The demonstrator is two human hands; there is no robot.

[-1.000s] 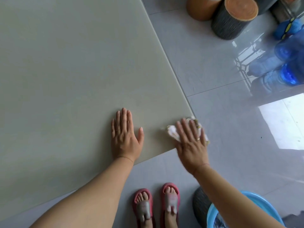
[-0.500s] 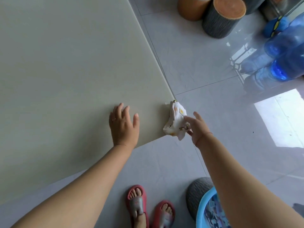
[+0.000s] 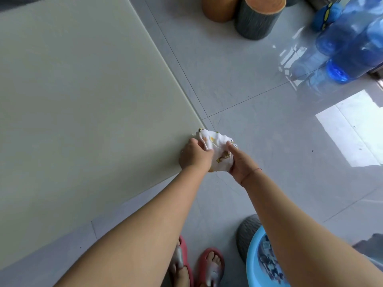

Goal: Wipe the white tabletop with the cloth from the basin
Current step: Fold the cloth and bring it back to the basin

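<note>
Off the tabletop (image 3: 83, 100) corner, your left hand (image 3: 194, 155) has joined your right hand (image 3: 241, 162) gripping the lifted cloth (image 3: 217, 143), so wiping looks paused.

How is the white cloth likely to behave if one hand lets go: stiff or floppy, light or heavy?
Probably floppy: the cloth is crumpled into folds between the left hand and the right hand, so a freed end would likely droop. It looks light, since it seems thin and bunches small. Whether it is wet cannot be seen.
</note>
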